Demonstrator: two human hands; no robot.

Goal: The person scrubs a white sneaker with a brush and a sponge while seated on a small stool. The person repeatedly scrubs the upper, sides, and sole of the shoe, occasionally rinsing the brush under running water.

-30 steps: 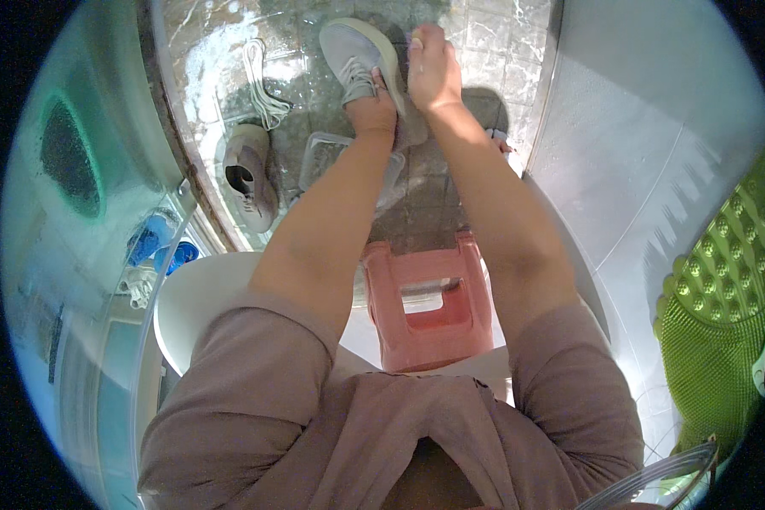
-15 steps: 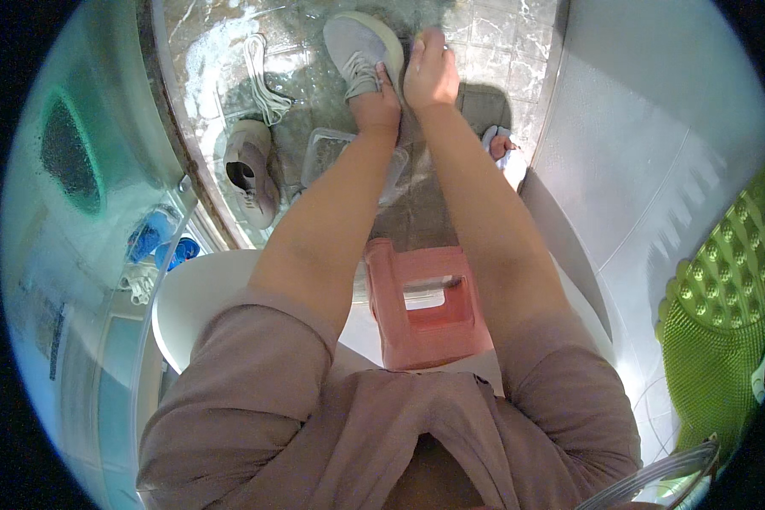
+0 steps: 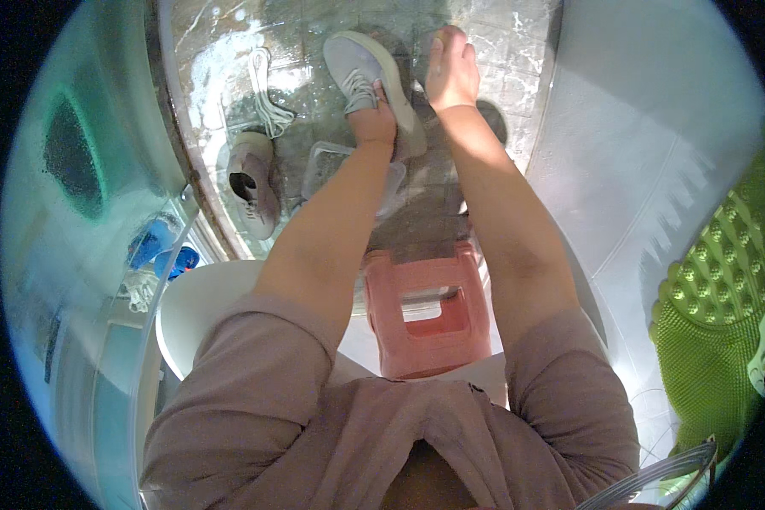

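A light grey lace-up shoe (image 3: 354,59) with a pale sole is tilted on its side above the wet floor. My left hand (image 3: 374,123) is closed on it at the opening, with the fingers hidden inside and the thumb by the laces. My right hand (image 3: 452,75) is to the right of the sole, apart from it, with its fingers curled. What it holds, if anything, is hidden beneath the fingers. A second shoe (image 3: 263,212) of similar colour lies on the floor at the left. Beyond it is a loose bundle of white laces (image 3: 263,98).
Under my left forearm is a clear plastic tub (image 3: 321,166). A pink plastic stool (image 3: 429,353) stands between my arms. A green textured mat (image 3: 714,340) hangs at the right by a pale wall (image 3: 629,127). Blue items (image 3: 174,259) show behind the glass at the left.
My right hand has moved right, away from the shoe's sole. The shoe has tilted so more of its sole shows. The whole view has shifted slightly.
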